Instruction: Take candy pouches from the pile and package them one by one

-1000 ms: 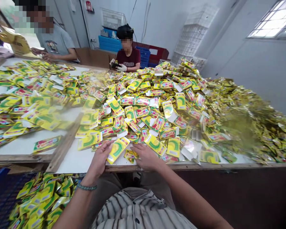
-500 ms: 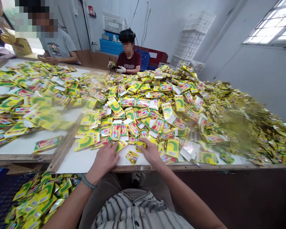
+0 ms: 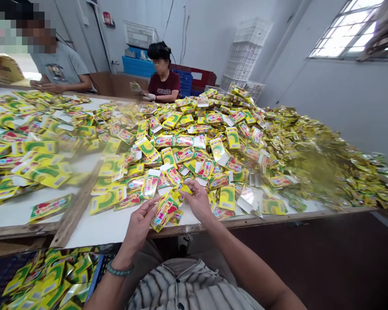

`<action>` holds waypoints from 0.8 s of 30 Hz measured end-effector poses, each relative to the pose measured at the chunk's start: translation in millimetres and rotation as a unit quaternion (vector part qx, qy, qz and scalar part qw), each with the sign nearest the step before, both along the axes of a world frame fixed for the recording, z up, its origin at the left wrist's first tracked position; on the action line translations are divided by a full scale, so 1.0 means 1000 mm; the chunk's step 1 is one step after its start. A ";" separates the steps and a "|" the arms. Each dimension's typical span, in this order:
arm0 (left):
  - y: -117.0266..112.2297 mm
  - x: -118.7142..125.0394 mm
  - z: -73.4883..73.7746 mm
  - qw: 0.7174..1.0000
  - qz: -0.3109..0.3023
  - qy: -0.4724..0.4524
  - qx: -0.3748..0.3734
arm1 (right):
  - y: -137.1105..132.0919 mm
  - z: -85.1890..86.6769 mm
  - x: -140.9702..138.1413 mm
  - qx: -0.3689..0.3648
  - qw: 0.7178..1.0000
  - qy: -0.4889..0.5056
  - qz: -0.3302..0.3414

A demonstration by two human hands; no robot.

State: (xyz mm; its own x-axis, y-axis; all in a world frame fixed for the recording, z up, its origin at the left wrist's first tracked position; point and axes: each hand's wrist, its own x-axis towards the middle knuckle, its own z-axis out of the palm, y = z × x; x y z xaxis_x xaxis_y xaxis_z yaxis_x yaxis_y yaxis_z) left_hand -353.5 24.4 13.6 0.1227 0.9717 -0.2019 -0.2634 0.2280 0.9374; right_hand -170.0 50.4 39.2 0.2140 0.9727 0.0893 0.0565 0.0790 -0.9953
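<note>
My left hand (image 3: 139, 223) grips a yellow and green printed carton (image 3: 164, 212) by its side, tilted just above the table's front edge. Between the fingers and thumb of my right hand (image 3: 198, 202) is a small yellow sachet (image 3: 183, 189), at the carton's upper end. Whether the sachet is partly inside the carton I cannot tell. Another small sachet (image 3: 177, 218) lies on the table, partly hidden behind the carton. Beyond both hands rises a pile of similar cartons (image 3: 184, 141), several with white end flaps standing open.
A heap of loose sachets (image 3: 313, 168) covers the right side. Past a wooden divider (image 3: 76, 206), more cartons (image 3: 42, 168) spread leftward. A blue crate (image 3: 95, 275) holding cartons stands below the table at left. Two people (image 3: 164, 84) work across the table.
My left hand has picked up a carton and brought it toward me. My right hand has raised its sachet to the carton's end. The view has shifted slightly right.
</note>
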 end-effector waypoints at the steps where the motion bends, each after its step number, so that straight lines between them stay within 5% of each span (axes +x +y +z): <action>1: -0.001 0.001 -0.001 1.000 0.006 -0.010 -0.009 | -0.002 0.000 0.000 -0.001 1.000 -0.007 -0.001; 7: -0.009 0.004 -0.005 0.999 0.008 -0.039 -0.034 | -0.019 0.012 0.009 -0.011 0.998 -0.059 0.033; 12: -0.016 0.008 -0.005 1.000 -0.015 0.015 0.022 | -0.033 0.030 0.021 0.004 0.990 -0.128 0.051; 16: -0.021 0.011 -0.003 0.995 -0.049 0.061 0.060 | -0.045 0.040 0.033 -0.032 0.994 -0.088 0.064; 24: -0.024 0.016 0.000 0.974 -0.085 0.153 0.142 | -0.063 0.045 0.049 -0.042 0.982 -0.165 0.077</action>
